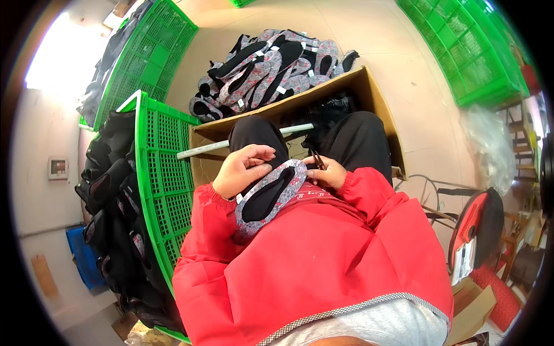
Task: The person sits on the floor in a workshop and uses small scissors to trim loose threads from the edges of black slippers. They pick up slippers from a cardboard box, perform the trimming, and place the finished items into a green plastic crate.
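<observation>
A grey-and-pink patterned slipper (265,199) with a black lining lies across my lap, its toe end pointing up to the right. My left hand (245,170) is beside its upper left edge, fingers half curled, with a gap between thumb and fingertips and nothing visible in it. At the toe end, my right hand (327,174) grips small dark thread snips (316,159), blades pointing up. That hand's fingertips also touch the slipper's edge. The underside of the slipper is hidden against my red smock.
An open cardboard box (381,109) stands around my knees, with a pale rod (245,141) across it. Beyond is a heap of similar slippers (271,72). A green crate (167,173) with black slippers (118,202) is at left; green crates (461,52) stand far right. A round stool (476,228) is right.
</observation>
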Motion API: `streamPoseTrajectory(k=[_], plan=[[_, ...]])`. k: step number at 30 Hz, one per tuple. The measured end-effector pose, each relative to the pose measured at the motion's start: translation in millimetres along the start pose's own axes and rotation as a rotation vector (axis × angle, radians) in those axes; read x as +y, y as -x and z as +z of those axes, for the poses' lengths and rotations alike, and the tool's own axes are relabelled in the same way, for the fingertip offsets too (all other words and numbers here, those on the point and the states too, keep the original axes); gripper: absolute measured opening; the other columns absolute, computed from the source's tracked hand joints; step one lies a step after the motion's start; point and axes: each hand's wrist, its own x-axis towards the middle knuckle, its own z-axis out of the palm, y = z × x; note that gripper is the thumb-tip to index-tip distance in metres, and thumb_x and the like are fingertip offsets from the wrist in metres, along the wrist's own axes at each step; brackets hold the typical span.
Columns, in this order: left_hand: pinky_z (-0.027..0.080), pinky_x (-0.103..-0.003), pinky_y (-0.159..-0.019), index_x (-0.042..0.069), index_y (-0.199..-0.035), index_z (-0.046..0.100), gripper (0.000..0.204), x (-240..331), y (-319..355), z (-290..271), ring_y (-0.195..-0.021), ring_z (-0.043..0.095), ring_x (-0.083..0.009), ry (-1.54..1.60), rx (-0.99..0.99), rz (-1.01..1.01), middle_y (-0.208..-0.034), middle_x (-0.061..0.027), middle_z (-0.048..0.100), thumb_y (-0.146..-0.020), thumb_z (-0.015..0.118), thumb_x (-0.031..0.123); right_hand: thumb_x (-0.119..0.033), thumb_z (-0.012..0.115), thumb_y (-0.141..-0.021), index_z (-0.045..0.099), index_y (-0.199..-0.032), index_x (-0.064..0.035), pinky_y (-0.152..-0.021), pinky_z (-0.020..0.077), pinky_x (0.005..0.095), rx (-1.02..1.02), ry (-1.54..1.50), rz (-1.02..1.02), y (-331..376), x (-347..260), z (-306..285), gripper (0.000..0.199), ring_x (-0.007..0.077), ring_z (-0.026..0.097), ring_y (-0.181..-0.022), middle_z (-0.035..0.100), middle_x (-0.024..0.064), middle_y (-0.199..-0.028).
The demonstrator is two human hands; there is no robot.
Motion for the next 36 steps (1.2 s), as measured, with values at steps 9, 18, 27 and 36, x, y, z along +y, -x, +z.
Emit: streamPoseTrajectory(k=[9,18,27,36], plan=[[0.043,-0.028,-0.096,0.005,-0.131,0.052,0.065,12.8,24.4,17.3,-0.121,0.051,-0.0183,-0.499,0.003,0.231,-0.129,-0.0082,0.053,-0.068,0.061,-0.008,-0.018,0.07,-0.088,0.063,-0.118,-0.0061,-0.059,0.041,0.0214,0.009,0.123,-0.088,-11.1,-44.8,40.0,0.033,0.006,0.052,-0.067,0.061,-0.0016,-0.084],[0.039,-0.025,-0.096,0.005,-0.128,0.056,0.068,19.2,25.6,-11.0,-0.123,0.05,-0.0172,-0.291,0.002,0.156,-0.132,-0.0077,0.053,-0.063,0.053,-0.012,-0.016,0.074,-0.084,0.065,-0.111,-0.0074,-0.058,0.0432,0.0218,0.097,0.176,-0.205,-30.2,-63.9,56.9,0.03,0.0071,0.054,-0.065,0.061,-0.0016,-0.085],[0.044,-0.039,-0.097,0.002,-0.119,0.06,0.053,11.2,6.9,-1.8,-0.112,0.055,-0.0352,-0.654,0.433,0.344,-0.118,-0.0178,0.058,-0.066,0.059,-0.005,-0.015,0.074,-0.084,0.059,-0.121,-0.0003,-0.088,0.0494,0.0275,0.068,0.315,-0.331,-44.0,-92.4,85.7,0.043,0.0117,0.06,-0.096,0.064,0.0058,-0.108],[0.052,-0.042,-0.082,-0.001,-0.105,0.061,0.033,38.3,-22.6,10.2,-0.091,0.063,-0.0387,-1.021,0.761,0.087,-0.104,-0.0228,0.058,-0.073,0.06,0.007,-0.024,0.074,-0.071,0.041,-0.143,-0.0109,-0.097,0.0454,0.0398,0.245,0.785,-0.508,-49.4,-85.6,108.5,0.08,0.0347,0.058,-0.114,0.059,0.0239,-0.123]])
